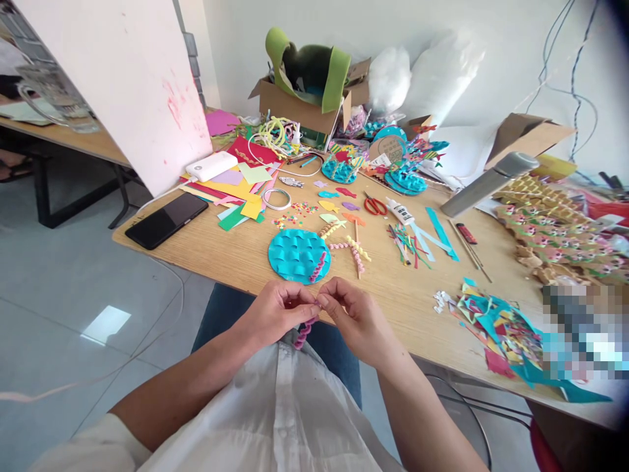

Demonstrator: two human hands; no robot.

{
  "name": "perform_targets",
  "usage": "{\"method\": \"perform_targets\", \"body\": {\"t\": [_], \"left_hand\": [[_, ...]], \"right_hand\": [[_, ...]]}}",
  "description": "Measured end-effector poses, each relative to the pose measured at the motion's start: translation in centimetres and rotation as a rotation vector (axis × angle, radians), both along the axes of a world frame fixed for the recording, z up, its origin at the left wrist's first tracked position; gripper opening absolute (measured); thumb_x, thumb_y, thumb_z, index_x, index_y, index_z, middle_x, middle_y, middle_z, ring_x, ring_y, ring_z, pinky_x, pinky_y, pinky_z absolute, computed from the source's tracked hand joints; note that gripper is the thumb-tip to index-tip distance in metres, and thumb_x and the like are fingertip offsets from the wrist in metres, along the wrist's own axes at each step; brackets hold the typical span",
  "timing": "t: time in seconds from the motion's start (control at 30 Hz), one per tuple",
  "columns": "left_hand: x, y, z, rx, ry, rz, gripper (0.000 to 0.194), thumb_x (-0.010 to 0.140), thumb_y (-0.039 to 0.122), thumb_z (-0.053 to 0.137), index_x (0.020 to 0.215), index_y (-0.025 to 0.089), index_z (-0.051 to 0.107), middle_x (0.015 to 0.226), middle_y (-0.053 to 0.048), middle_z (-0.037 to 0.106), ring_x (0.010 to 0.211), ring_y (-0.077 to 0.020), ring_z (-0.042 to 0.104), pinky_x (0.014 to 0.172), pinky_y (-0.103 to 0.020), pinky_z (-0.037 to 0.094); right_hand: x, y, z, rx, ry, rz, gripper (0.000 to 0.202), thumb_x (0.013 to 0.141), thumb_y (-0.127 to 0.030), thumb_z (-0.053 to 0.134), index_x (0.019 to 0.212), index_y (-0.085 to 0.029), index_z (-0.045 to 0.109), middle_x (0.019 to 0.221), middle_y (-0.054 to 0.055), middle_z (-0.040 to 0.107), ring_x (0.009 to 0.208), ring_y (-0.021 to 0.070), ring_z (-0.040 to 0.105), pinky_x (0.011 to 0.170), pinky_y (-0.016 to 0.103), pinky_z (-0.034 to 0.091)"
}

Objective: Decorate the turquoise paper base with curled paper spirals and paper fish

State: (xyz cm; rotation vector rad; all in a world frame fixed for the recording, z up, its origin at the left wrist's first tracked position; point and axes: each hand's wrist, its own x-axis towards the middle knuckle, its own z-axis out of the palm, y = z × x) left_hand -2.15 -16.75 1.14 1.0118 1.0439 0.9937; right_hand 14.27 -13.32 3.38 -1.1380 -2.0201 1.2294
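Observation:
Both my left hand [289, 308] and my right hand [346, 311] meet at the table's front edge, fingertips pinched together. Between them is a purple pipe cleaner [303, 334]; a curled length hangs below the fingers. Another curled purple stretch [318, 267] shows above them, over the blue disc; I cannot tell whether the two are one piece. The blue disc [293, 254], covered in raised wave shapes, lies just beyond my fingers. Right of it are curled pink and yellow pipe cleaners [361, 262] by a thin wooden stick [356, 236].
Paper fish [328, 206], red-handled scissors [375, 204] and a white glue bottle [400, 211] lie farther back. A black phone [167, 220] and coloured paper [246, 196] are at left. Paper scraps [511, 328] and a grey thermos [489, 183] are at right.

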Motion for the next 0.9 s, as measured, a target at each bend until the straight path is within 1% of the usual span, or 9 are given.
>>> {"method": "perform_targets", "body": {"t": [0.1,0.17,0.33,0.43,0.53,0.63,0.7,0.8,0.9], "left_hand": [[0.1,0.1,0.0,0.011,0.011,0.022,0.017,0.074,0.028,0.07,0.069,0.012,0.065,0.065,-0.003,0.063,0.06,-0.0111,0.056,0.056,-0.023,0.043],[0.0,0.1,0.0,0.006,0.004,0.033,0.018,0.074,0.029,0.07,0.069,0.012,0.065,0.065,-0.003,0.063,0.058,-0.0112,0.056,0.054,-0.023,0.043],[-0.1,-0.1,0.2,-0.03,-0.026,0.003,0.02,0.075,0.033,0.069,0.07,0.013,0.064,0.059,-0.001,0.06,0.048,-0.0106,0.054,0.046,-0.023,0.043],[0.0,-0.1,0.2,-0.024,-0.005,0.012,0.02,0.074,0.032,0.069,0.068,0.013,0.064,0.06,-0.002,0.062,0.049,-0.0107,0.055,0.048,-0.023,0.044],[0.0,0.0,0.0,-0.017,-0.002,0.012,0.02,0.073,0.03,0.071,0.064,0.013,0.063,0.058,-0.002,0.061,0.05,-0.0102,0.055,0.049,-0.023,0.042],[0.0,0.0,-0.1,-0.018,-0.002,0.003,0.021,0.071,0.027,0.071,0.058,0.013,0.062,0.055,-0.001,0.059,0.05,-0.0095,0.053,0.05,-0.022,0.04],[0.0,0.0,-0.1,-0.023,-0.006,0.008,0.021,0.072,0.028,0.071,0.06,0.013,0.062,0.056,-0.001,0.06,0.05,-0.0097,0.053,0.05,-0.022,0.04],[-0.1,0.0,-0.1,-0.052,-0.035,0.023,0.022,0.072,0.032,0.072,0.064,0.013,0.063,0.057,-0.001,0.06,0.05,-0.0105,0.054,0.049,-0.023,0.042],[-0.2,0.1,0.0,-0.09,-0.097,0.022,0.025,0.07,0.036,0.074,0.069,0.013,0.063,0.056,0.001,0.058,0.047,-0.0107,0.054,0.047,-0.025,0.044]], "right_hand": [[-0.3,-0.5,-0.1,0.183,-0.073,-0.05,0.019,0.092,-0.028,0.047,0.076,-0.019,0.054,0.072,0.002,0.059,0.066,0.0141,0.053,0.06,0.025,0.038],[-0.3,-0.5,-0.2,0.214,-0.07,-0.07,0.019,0.092,-0.027,0.048,0.076,-0.019,0.055,0.073,0.003,0.061,0.07,0.0149,0.055,0.063,0.026,0.039],[0.1,0.2,-0.1,-0.018,0.022,0.002,0.024,0.092,-0.037,0.051,0.082,-0.018,0.063,0.076,0.004,0.066,0.071,0.0152,0.057,0.062,0.026,0.041],[0.1,0.2,-0.1,-0.03,0.018,0.004,0.024,0.089,-0.039,0.055,0.081,-0.017,0.062,0.073,0.003,0.065,0.067,0.0145,0.055,0.059,0.026,0.04],[-0.1,0.0,-0.2,0.101,-0.051,0.004,0.022,0.09,-0.033,0.053,0.075,-0.018,0.058,0.07,0.002,0.061,0.064,0.013,0.052,0.057,0.025,0.038],[-0.3,-0.1,-0.3,0.249,-0.112,0.014,0.021,0.091,-0.026,0.051,0.071,-0.019,0.055,0.071,0.003,0.059,0.067,0.0138,0.052,0.059,0.025,0.037],[-0.2,0.1,-0.3,0.221,-0.118,0.012,0.022,0.091,-0.029,0.052,0.072,-0.018,0.057,0.07,0.003,0.059,0.066,0.0141,0.052,0.058,0.026,0.037],[0.3,0.6,-0.3,0.08,-0.071,-0.019,0.028,0.093,-0.039,0.049,0.081,-0.018,0.063,0.072,0.003,0.062,0.065,0.0139,0.052,0.056,0.025,0.037],[0.9,0.8,-0.4,0.015,-0.014,-0.064,0.036,0.093,-0.047,0.046,0.086,-0.017,0.065,0.072,0.003,0.063,0.064,0.0134,0.052,0.056,0.025,0.038]]}}
